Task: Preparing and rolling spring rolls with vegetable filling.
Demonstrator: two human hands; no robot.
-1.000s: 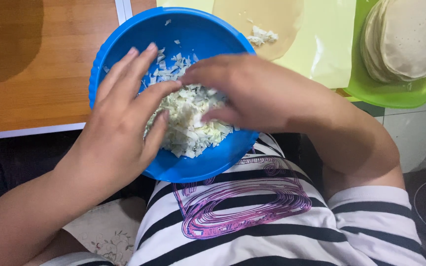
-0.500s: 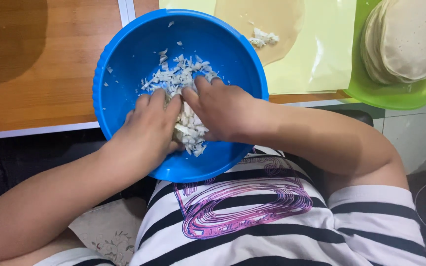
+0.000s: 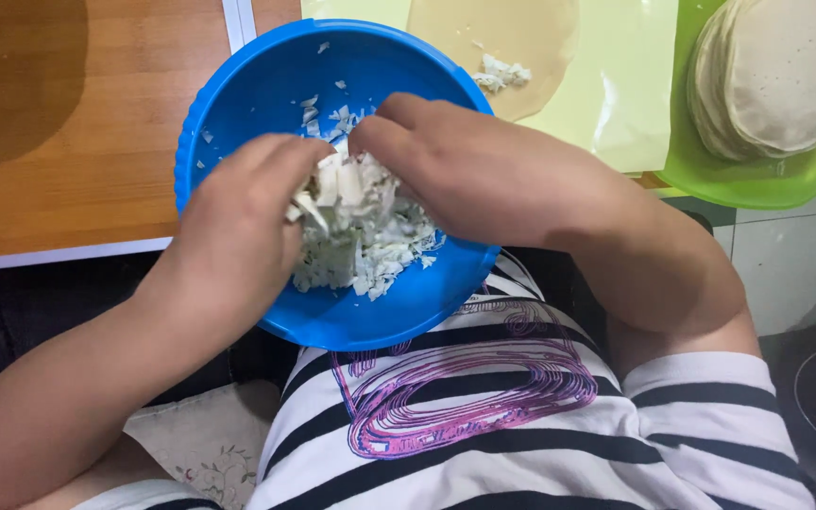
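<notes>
A blue plastic bowl (image 3: 238,104) rests at the near edge of a wooden table, partly over my lap. It holds chopped pale cabbage filling (image 3: 370,250). Both my hands are inside the bowl, pressed toward each other. My left hand (image 3: 238,227) cups a clump of the filling from the left, fingers curled around it. My right hand (image 3: 465,170) closes on the same clump from the right, fingertips meeting the left hand's. Loose shreds stick to the bowl's inner wall.
A round dough wrapper (image 3: 512,38) with a small dab of filling (image 3: 502,74) lies on a pale yellow sheet (image 3: 616,94) behind the bowl. A green tray (image 3: 757,184) at the far right carries a stack of wrappers (image 3: 786,66). Wooden tabletop (image 3: 59,142) spreads to the left.
My hands went from spread flat over the filling to digging low in the bowl, and now have risen together, squeezing a clump between them.
</notes>
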